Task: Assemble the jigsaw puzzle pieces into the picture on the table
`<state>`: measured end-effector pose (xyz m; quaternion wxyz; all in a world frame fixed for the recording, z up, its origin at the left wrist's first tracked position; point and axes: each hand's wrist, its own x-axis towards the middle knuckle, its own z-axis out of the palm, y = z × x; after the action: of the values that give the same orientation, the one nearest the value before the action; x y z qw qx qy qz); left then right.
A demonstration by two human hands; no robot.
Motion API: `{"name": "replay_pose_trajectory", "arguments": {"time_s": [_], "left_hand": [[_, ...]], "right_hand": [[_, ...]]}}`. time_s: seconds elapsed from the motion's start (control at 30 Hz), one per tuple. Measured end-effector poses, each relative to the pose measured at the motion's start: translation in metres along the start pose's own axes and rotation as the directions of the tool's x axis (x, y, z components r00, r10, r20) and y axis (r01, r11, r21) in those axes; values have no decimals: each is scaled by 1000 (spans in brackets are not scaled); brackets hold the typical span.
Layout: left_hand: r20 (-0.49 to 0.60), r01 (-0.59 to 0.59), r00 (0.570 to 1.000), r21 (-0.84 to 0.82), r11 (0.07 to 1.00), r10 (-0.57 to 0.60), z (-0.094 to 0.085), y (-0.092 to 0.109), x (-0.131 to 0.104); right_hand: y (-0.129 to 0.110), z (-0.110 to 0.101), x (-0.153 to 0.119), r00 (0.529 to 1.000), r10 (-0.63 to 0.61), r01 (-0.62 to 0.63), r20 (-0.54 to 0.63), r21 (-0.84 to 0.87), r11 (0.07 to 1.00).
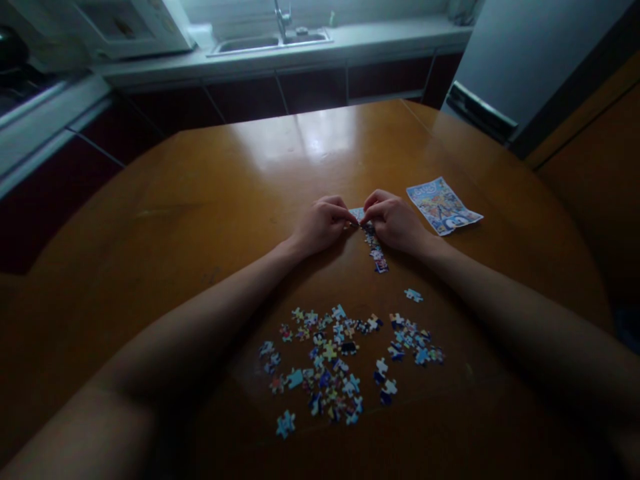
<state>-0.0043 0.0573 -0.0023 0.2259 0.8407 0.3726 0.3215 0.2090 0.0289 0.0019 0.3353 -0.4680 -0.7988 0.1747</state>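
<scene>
A narrow strip of joined puzzle pieces lies on the wooden table between my hands, its upper end partly covered by my fingers. My left hand is at the strip's upper left, thumb and forefinger pinched together on its edge. From the right, my right hand presses its fingertips on the same part of the strip. Any single piece between the fingertips is too small to make out. Nearer to me lies a spread of loose puzzle pieces, and one lone piece sits below my right wrist.
A creased picture sheet lies right of my right hand on the round-edged table. Beyond it are a counter with a sink, a microwave and a pale fridge.
</scene>
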Motion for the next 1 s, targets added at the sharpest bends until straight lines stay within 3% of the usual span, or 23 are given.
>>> {"name": "replay_pose_trajectory", "arguments": {"time_s": [1.0], "left_hand": [[-36, 26, 999, 2, 1000, -26, 6, -4, 0]], "right_hand": [[4, 0, -2, 1000, -4, 4, -21, 37, 999]]}}
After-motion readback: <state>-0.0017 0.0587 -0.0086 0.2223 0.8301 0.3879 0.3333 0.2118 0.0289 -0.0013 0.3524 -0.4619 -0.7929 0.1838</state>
